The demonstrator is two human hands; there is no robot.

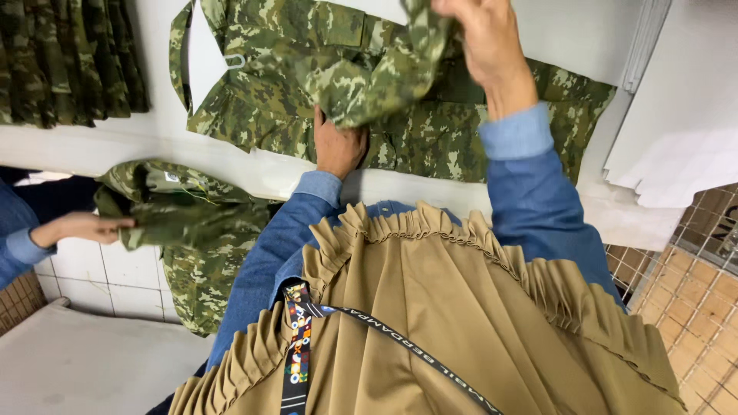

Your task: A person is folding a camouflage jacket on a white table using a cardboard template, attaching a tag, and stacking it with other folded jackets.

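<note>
Camouflage jacket lying half-folded; left hand pressing it flat; right hand seemingly pinching, lifting its flap.

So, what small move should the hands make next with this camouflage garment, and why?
Probably lower the right hand and lay the lifted flap flat. It holds that part of the camouflage garment bunched up above the white table, while the left hand presses the cloth down near the table's edge, so the piece looks pinned and ready to be smoothed.
</note>
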